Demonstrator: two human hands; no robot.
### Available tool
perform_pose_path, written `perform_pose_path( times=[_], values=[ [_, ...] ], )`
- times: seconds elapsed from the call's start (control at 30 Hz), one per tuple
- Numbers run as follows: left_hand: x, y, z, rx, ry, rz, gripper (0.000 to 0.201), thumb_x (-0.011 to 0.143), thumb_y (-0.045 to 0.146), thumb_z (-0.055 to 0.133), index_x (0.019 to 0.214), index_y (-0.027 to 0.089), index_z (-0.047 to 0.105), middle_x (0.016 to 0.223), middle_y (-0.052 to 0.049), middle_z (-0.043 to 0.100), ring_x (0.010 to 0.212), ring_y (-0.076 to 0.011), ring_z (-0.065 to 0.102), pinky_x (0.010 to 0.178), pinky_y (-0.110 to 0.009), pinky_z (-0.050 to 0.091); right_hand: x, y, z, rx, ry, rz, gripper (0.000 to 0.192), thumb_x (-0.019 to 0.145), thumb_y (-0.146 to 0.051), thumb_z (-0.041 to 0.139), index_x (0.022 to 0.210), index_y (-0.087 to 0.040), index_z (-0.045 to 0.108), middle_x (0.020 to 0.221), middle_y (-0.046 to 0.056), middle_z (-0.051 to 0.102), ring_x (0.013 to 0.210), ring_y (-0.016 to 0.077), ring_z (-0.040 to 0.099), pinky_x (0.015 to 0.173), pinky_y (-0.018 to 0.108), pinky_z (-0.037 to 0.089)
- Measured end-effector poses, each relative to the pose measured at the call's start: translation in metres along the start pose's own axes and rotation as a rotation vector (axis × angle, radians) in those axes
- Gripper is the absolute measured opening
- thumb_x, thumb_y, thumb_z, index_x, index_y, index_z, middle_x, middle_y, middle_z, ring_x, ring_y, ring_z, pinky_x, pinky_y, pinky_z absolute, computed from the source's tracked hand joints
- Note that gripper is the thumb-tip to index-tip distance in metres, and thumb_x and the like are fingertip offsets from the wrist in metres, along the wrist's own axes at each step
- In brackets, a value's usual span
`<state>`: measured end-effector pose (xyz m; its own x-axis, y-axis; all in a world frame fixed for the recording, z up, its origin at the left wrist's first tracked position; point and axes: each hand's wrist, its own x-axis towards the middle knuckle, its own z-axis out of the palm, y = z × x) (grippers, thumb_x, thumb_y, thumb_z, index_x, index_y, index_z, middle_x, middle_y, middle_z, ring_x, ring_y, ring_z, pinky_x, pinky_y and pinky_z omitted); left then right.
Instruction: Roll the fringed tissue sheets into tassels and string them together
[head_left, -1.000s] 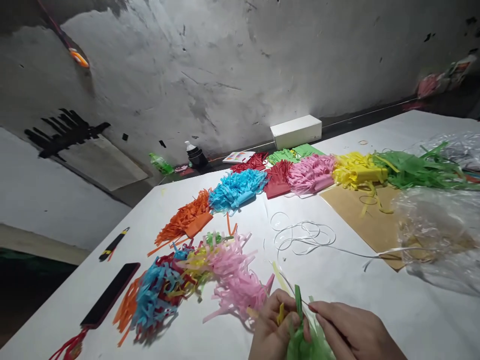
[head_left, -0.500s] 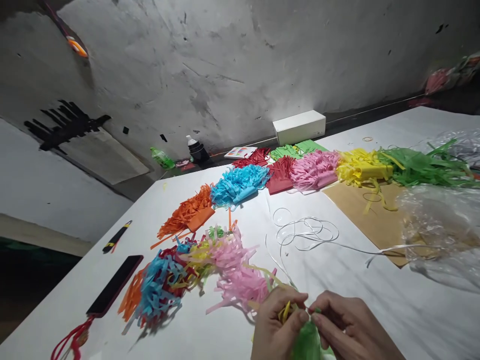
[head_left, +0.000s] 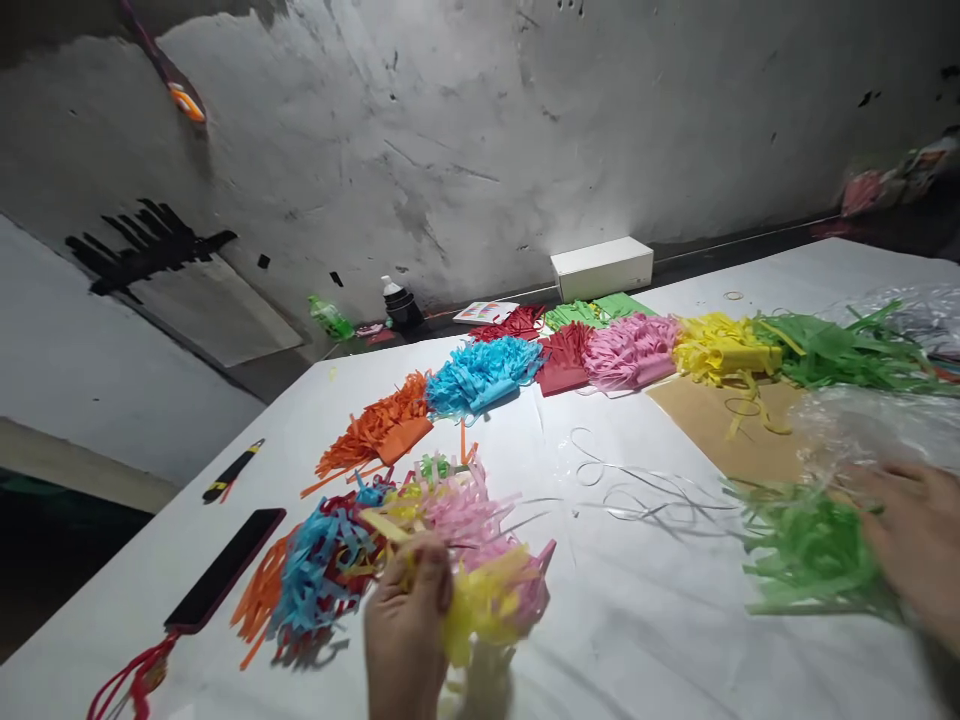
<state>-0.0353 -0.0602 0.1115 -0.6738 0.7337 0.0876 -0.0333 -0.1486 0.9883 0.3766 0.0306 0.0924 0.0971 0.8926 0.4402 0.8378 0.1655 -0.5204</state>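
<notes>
Room: grey scuffed wall behind a white-covered table (head_left: 675, 640).
Left hand (head_left: 405, 640): near the table's front edge, fingers clamped on a yellow paper tassel (head_left: 487, 600) touching the multicoloured tassel garland (head_left: 360, 560).
Right hand (head_left: 919, 550): blurred at far right, on a green fringe bundle (head_left: 810, 550); cannot tell how its fingers stand.
Between: loose white ribbon (head_left: 645, 495).
Step, judged: stringing tassels; next calls for bringing green to the ribbon.
</notes>
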Motion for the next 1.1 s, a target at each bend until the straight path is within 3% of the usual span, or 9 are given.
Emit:
perform_pose_path(
  times=[0.1,0.17,0.27,0.47,0.63,0.77,0.93,1.0,1.1],
  values=[
    [-0.031,-0.011,0.027,0.141,-0.300,0.096,0.030,0.081,0.047,0.081,0.074,0.018,0.076,0.071,-0.002,0.066,0.066,-0.0143,0.057,0.064,-0.023,0.048,-0.036,-0.075,0.024,0.163,-0.050,-0.278,0.041,0.101,-0.051,0.042,0.117,-0.025,0.070,0.119,0.008,0.073,0.106,0.0224,0.071,0.086,0.036,0.059],
    [-0.049,-0.023,0.045,0.127,-0.440,0.123,0.030,0.085,0.048,0.076,0.076,0.019,0.078,0.075,-0.005,0.068,0.075,-0.0192,0.062,0.072,-0.028,0.050,-0.060,-0.125,0.045,0.445,-0.266,-0.499,0.032,0.102,-0.031,0.051,0.133,-0.023,0.059,0.114,0.006,0.074,0.091,0.0146,0.073,0.073,0.022,0.059],
    [-0.062,-0.041,0.057,0.030,-0.514,-0.003,0.038,0.086,0.052,0.073,0.071,0.018,0.073,0.071,-0.004,0.064,0.071,-0.0182,0.059,0.068,-0.028,0.048,-0.077,-0.159,0.068,0.647,-0.376,-0.517,0.028,0.104,-0.021,0.047,0.128,-0.024,0.061,0.091,0.001,0.073,0.080,0.0130,0.072,0.069,0.020,0.057],
    [-0.059,-0.057,0.039,-0.057,-0.592,-0.290,0.052,0.077,0.052,0.083,0.115,0.022,0.064,0.088,-0.001,0.060,0.064,-0.0107,0.048,0.059,-0.023,0.038,-0.073,-0.132,0.078,0.688,-0.443,-0.210,0.021,0.103,-0.030,0.051,0.111,-0.024,0.070,0.078,-0.002,0.066,0.051,0.0091,0.057,0.052,0.019,0.049],
    [-0.059,-0.042,0.043,0.118,-0.845,-0.254,0.033,0.085,0.046,0.073,0.100,0.018,0.065,0.087,-0.002,0.059,0.079,-0.0170,0.052,0.073,-0.029,0.042,-0.064,-0.148,0.073,0.817,-0.677,-0.249,0.020,0.103,-0.030,0.050,0.107,-0.025,0.069,0.085,0.000,0.068,0.071,0.0121,0.065,0.066,0.021,0.050],
    [-0.055,-0.039,0.044,0.161,-0.903,-0.242,0.035,0.087,0.051,0.070,0.099,0.018,0.064,0.090,-0.002,0.059,0.083,-0.0180,0.051,0.075,-0.029,0.041,-0.059,-0.156,0.072,0.827,-0.763,-0.283,0.021,0.100,-0.028,0.051,0.089,-0.024,0.068,0.081,0.000,0.066,0.076,0.0134,0.063,0.068,0.022,0.047],
    [-0.047,-0.056,0.020,0.076,-0.782,-0.461,0.053,0.085,0.072,0.061,0.087,0.019,0.061,0.069,0.002,0.051,0.061,-0.0131,0.043,0.058,-0.025,0.036,-0.065,-0.138,0.075,0.914,-0.719,-0.047,0.026,0.102,-0.039,0.051,0.089,-0.025,0.068,0.078,-0.002,0.060,0.055,0.0096,0.052,0.054,0.021,0.043],
    [-0.044,-0.054,0.003,0.252,-0.750,-0.350,0.049,0.088,0.067,0.060,0.079,0.019,0.063,0.072,-0.001,0.057,0.066,-0.0168,0.051,0.063,-0.027,0.042,-0.068,-0.131,0.073,0.960,-0.654,0.024,0.026,0.102,-0.042,0.052,0.090,-0.025,0.069,0.077,-0.002,0.059,0.051,0.0089,0.049,0.050,0.021,0.042],
    [-0.044,-0.034,-0.017,0.525,-0.604,0.012,0.042,0.093,0.059,0.058,0.083,0.022,0.074,0.094,-0.011,0.070,0.093,-0.0282,0.063,0.086,-0.037,0.049,-0.066,-0.128,0.067,0.944,-0.566,-0.064,0.020,0.100,-0.037,0.057,0.088,-0.027,0.070,0.076,-0.001,0.062,0.061,0.0118,0.057,0.056,0.020,0.045]
  ],
)
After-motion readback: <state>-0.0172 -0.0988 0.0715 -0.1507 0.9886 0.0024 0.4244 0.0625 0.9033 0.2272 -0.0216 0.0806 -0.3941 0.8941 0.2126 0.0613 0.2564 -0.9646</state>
